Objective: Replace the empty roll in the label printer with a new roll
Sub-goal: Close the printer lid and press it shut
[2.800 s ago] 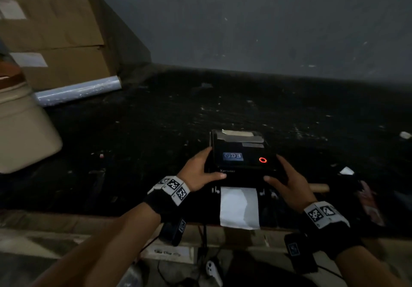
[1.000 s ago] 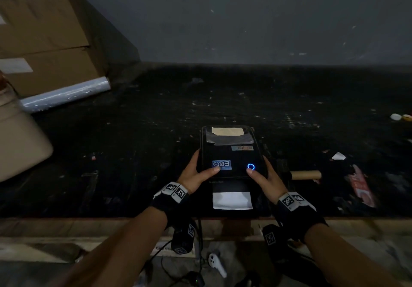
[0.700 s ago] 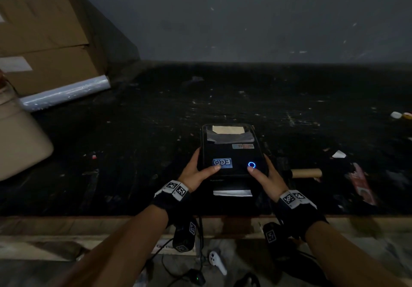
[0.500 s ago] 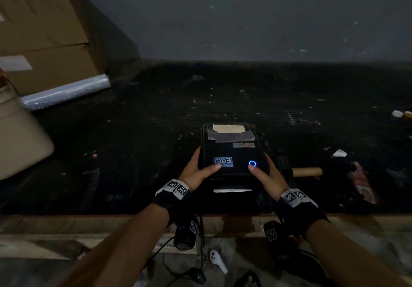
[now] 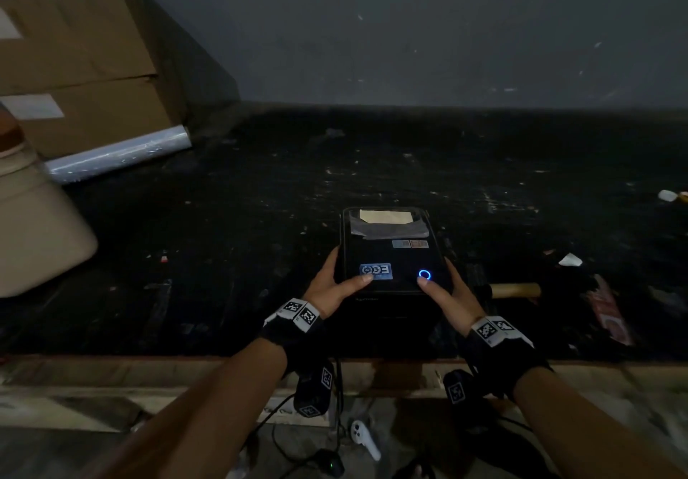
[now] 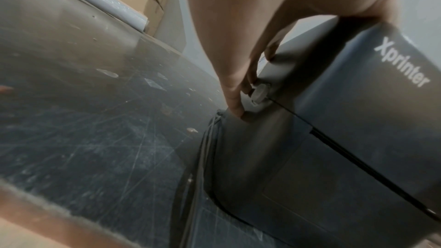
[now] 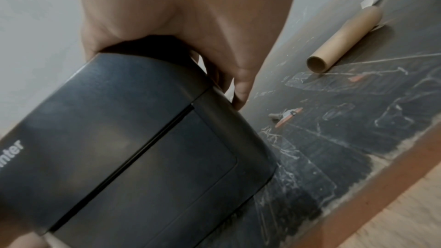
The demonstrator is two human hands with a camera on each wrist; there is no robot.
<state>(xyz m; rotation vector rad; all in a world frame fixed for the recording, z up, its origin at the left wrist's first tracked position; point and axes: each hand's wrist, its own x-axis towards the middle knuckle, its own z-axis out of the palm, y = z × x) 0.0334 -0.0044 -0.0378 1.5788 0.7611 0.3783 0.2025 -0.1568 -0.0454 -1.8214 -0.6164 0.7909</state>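
Observation:
The black label printer [image 5: 389, 255] sits near the table's front edge with its lid down and a blue ring light [image 5: 424, 274] glowing. My left hand [image 5: 335, 283] grips its left side, thumb on the lid by the blue sticker. In the left wrist view its fingers [image 6: 235, 105] rest by a round grey latch [image 6: 259, 91] on the printer [image 6: 358, 120]. My right hand [image 5: 445, 287] grips the right side, thumb just below the light; its fingers [image 7: 242, 90] wrap the lid edge of the printer [image 7: 119, 139]. The empty cardboard core [image 5: 515, 290] [image 7: 343, 39] lies to the right. No label paper shows at the front.
Stacked cardboard boxes [image 5: 82, 69] and a roll of clear film [image 5: 119, 154] stand at the back left, a beige container [image 5: 33, 233] at the left. Paper scraps [image 5: 569, 259] and a red wrapper [image 5: 610, 314] lie right. Cables and a white controller [image 5: 366, 439] hang below the wooden edge [image 5: 149, 370].
The raised lid has come down shut and the light turned from red to blue. The white label strip hanging from the front drew back until it vanished. Both hands stayed on the printer.

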